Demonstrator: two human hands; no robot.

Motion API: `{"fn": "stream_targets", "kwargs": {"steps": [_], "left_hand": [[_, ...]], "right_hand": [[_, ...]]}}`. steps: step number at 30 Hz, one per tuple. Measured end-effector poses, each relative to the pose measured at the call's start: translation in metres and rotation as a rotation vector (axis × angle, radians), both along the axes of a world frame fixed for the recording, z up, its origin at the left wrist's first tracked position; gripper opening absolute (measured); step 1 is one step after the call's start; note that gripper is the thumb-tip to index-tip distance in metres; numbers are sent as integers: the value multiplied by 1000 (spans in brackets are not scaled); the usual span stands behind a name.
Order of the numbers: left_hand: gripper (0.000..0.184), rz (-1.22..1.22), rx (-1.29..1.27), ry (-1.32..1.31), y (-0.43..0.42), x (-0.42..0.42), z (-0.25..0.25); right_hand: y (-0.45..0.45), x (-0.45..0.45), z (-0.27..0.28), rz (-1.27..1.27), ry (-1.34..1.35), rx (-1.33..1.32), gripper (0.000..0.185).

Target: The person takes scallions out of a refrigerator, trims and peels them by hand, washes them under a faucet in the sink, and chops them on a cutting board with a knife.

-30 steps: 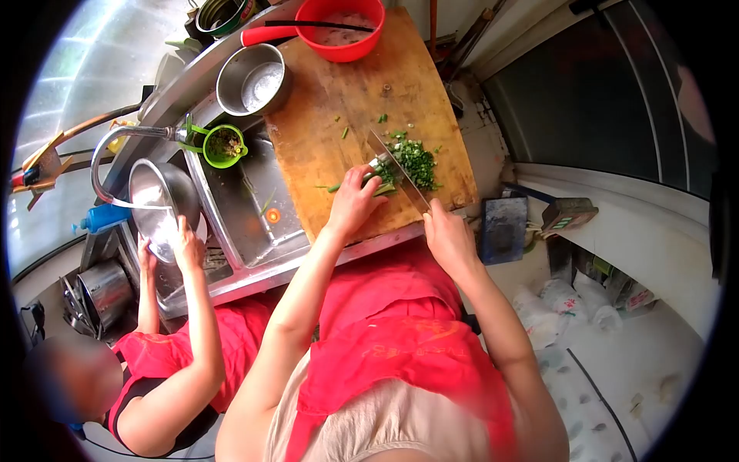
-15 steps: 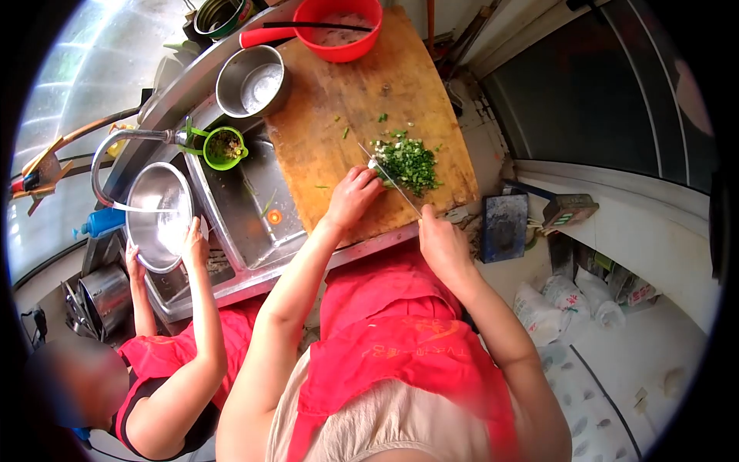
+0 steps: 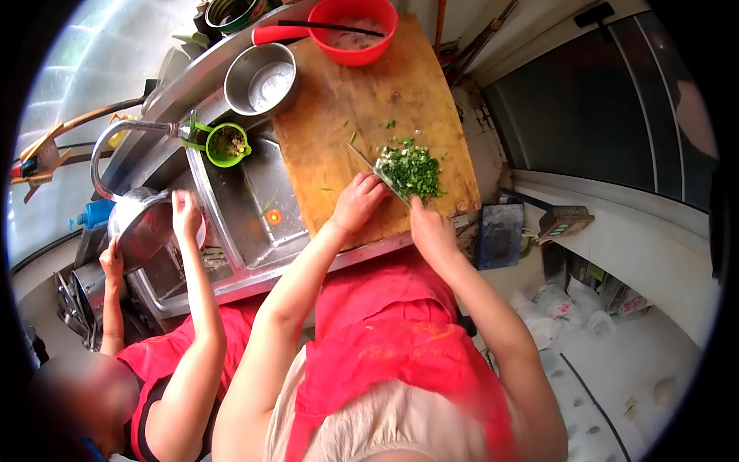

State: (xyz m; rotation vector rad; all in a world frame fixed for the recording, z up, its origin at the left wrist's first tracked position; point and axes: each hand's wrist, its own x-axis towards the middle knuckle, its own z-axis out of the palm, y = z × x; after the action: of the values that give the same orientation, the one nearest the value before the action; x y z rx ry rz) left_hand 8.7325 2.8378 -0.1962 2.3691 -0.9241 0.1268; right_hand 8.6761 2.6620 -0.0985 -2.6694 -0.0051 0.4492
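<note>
On the wooden cutting board (image 3: 327,100), a heap of chopped green onions (image 3: 414,171) lies to the right of the blade. My right hand (image 3: 433,232) is closed round the handle of a kitchen knife (image 3: 391,185), whose thin blade runs slantwise along the heap's left side. Close against the blade's other side, my left hand (image 3: 360,202) rests on the board with its fingers curled together. What lies under those fingertips is hidden. A few green bits are scattered farther up the board.
A red bowl (image 3: 356,55) and a metal pot (image 3: 262,79) stand at the back. Left is the sink (image 3: 265,173) with a green strainer cup (image 3: 226,146). A co-worker's hands hold a metal bowl (image 3: 138,225) by the faucet (image 3: 100,165).
The knife has shifted slightly left and lies lower beside the heap, my right hand nearer to my left. The co-worker has tipped the metal bowl over sideways.
</note>
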Motion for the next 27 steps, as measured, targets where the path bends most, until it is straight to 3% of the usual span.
{"fn": "stream_targets", "kwargs": {"steps": [6, 11, 18, 24, 27], "left_hand": [[18, 45, -68, 37, -2, -9, -3], [17, 25, -31, 67, 3, -5, -9], [21, 6, -73, 32, 5, -7, -5], [21, 1, -46, 79, 9, -8, 0], [22, 24, -62, 85, 6, -14, -6]], "right_hand": [[-7, 0, 40, 67, 110, -45, 11], [2, 6, -12, 41, 50, -36, 12], [-7, -3, 34, 56, 137, -46, 12], [5, 12, -10, 87, -25, -19, 14], [-2, 6, 30, 99, 123, -44, 13]]}}
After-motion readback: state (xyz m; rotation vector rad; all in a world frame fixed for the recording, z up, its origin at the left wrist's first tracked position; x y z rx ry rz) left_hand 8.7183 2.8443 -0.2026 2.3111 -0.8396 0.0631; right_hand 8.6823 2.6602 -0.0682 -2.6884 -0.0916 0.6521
